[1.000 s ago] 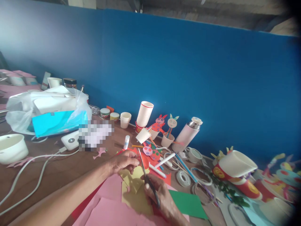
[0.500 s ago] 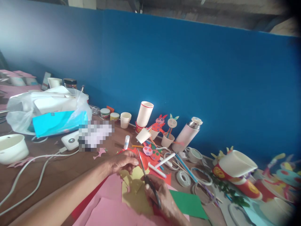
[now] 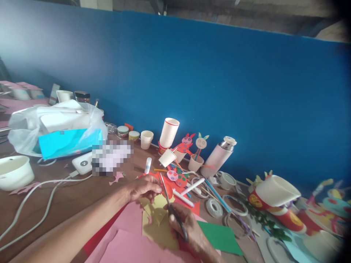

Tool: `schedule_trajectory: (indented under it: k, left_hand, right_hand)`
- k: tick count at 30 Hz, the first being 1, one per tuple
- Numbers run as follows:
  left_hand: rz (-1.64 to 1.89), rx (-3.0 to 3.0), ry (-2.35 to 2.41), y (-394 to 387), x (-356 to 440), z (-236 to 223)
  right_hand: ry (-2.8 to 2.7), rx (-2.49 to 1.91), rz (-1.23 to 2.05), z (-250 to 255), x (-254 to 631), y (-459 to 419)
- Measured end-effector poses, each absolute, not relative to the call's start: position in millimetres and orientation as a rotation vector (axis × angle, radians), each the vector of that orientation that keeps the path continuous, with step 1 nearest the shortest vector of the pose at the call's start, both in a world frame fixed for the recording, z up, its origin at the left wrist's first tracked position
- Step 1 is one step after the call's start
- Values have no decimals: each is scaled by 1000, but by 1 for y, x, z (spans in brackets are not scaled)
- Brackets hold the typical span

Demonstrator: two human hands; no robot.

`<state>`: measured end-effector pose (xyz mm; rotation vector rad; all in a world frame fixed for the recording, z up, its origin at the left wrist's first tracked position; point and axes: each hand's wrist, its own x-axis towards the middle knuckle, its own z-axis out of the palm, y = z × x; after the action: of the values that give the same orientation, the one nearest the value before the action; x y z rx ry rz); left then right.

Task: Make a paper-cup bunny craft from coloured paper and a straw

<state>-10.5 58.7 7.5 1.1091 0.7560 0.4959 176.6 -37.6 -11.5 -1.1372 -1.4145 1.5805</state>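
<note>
My right hand (image 3: pixel 189 228) grips a pair of scissors (image 3: pixel 171 208) whose blades point up and away, towards a red paper piece (image 3: pixel 168 188). My left hand (image 3: pixel 144 188) pinches that red piece at its left side, fingers closed on it. Under both hands lies a yellow sheet (image 3: pixel 156 219) on pink sheets (image 3: pixel 128 241), with a green sheet (image 3: pixel 219 237) to the right.
A white marker (image 3: pixel 183 199), glue stick (image 3: pixel 147 165), tape rolls (image 3: pixel 214 207), paper cups (image 3: pixel 168 133), rabbit cut-outs (image 3: pixel 201 141) and a pink flask (image 3: pixel 218 156) stand behind. At left are a white bowl (image 3: pixel 15 171), a cable (image 3: pixel 41 204) and a plastic bag (image 3: pixel 55 128). A blue wall (image 3: pixel 219 80) backs the table.
Almost nothing differs; the scissor blades have shifted slightly to the left against the red piece, and both hands stay where they were.
</note>
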Motion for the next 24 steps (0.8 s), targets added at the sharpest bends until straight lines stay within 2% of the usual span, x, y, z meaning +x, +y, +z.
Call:
schedule_trajectory:
  k: [24]
  left_hand:
    - [477, 1132, 781, 58, -11, 5]
  right_hand:
    - [-1442, -1198, 1554, -12, 182, -35]
